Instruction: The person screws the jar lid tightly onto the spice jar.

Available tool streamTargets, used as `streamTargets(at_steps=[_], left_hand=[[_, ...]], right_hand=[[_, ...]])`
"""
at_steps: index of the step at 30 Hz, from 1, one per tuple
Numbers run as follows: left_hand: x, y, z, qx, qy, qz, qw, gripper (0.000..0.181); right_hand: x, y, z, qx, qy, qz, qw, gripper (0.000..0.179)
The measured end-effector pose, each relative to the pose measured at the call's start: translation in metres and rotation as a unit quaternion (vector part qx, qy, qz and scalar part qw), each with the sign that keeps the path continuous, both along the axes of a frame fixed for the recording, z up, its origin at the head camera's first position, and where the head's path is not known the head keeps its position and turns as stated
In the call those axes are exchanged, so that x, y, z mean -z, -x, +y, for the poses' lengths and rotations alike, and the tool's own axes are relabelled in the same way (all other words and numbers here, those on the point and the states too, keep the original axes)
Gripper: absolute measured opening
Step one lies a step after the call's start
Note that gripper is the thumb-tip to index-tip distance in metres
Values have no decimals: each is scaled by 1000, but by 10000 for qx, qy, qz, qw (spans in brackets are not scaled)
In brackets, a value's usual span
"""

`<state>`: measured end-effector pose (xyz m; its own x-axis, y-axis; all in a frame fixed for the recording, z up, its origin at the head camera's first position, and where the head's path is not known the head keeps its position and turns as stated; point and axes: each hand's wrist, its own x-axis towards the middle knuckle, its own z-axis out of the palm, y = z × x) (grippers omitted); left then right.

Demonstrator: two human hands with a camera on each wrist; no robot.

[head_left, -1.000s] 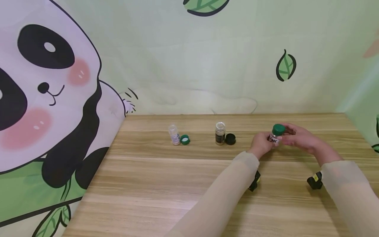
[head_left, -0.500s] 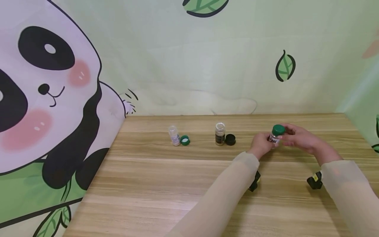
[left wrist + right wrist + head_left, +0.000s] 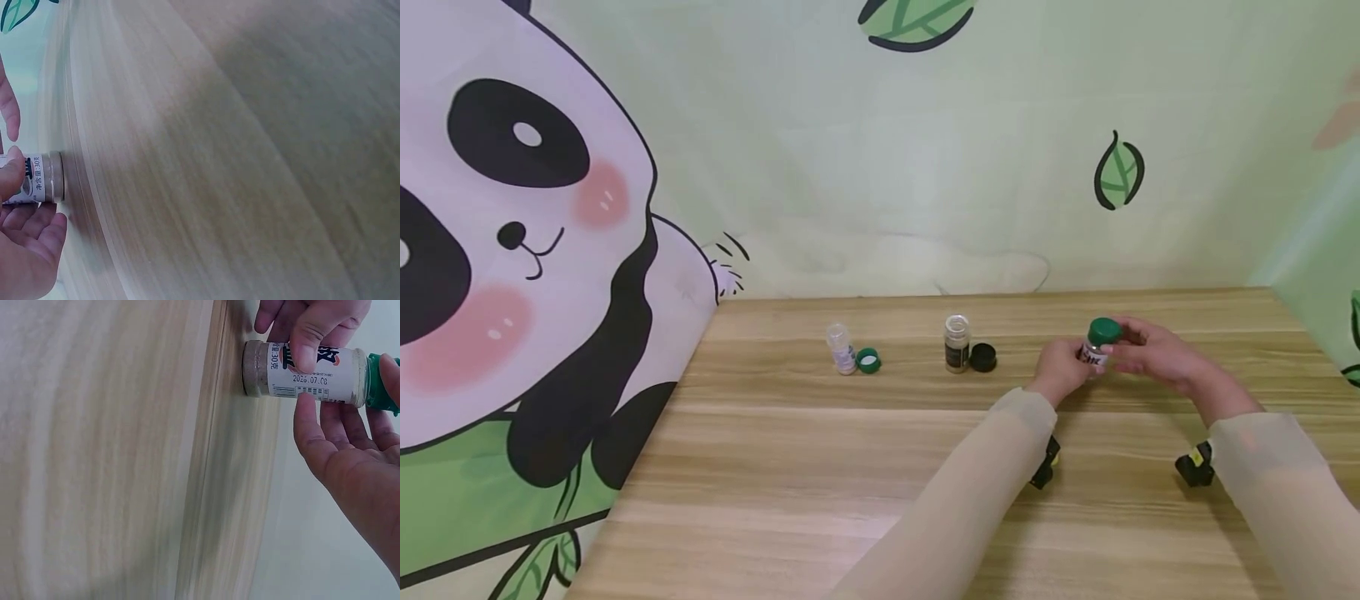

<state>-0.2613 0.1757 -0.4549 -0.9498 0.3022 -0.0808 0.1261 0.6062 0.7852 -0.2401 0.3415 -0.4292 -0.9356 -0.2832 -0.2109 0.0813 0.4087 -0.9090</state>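
Toward the table's back right stands a clear spice jar point(image 3: 1093, 357) with a white label and a green cap point(image 3: 1105, 331). My left hand point(image 3: 1062, 367) grips its body low down; the thumb point(image 3: 306, 353) lies across the label in the right wrist view. From the other side my right hand point(image 3: 1153, 354) holds the green cap, its thumb on the cap's side and fingers curled behind it. In the right wrist view its little finger reaches the label. Pale powder shows through the jar's base point(image 3: 253, 369). The left wrist view catches only the jar's lower part point(image 3: 44, 178).
Left of my hands, an uncapped jar with a dark label point(image 3: 957, 346) stands beside a black cap point(image 3: 982, 357). Farther left is another uncapped clear jar point(image 3: 841, 350), near an upturned green cap point(image 3: 868, 361). A printed panda backdrop rises behind the wooden table point(image 3: 775, 467).
The head view has tipped slightly, so the scene sits a little lower. Both hands keep their places on the jar and cap, with hardly any visible movement.
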Motion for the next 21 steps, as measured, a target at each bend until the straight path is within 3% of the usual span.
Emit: streamTargets(at_steps=[13, 21], left_hand=[[1, 0, 1, -159, -102, -155, 9997, 26], [-5, -3, 3, -212, -107, -255, 9994, 27]], right_hand=[[5, -2, -4, 164, 123, 96, 9997, 63], [6, -3, -6, 306, 71, 143, 9994, 63]])
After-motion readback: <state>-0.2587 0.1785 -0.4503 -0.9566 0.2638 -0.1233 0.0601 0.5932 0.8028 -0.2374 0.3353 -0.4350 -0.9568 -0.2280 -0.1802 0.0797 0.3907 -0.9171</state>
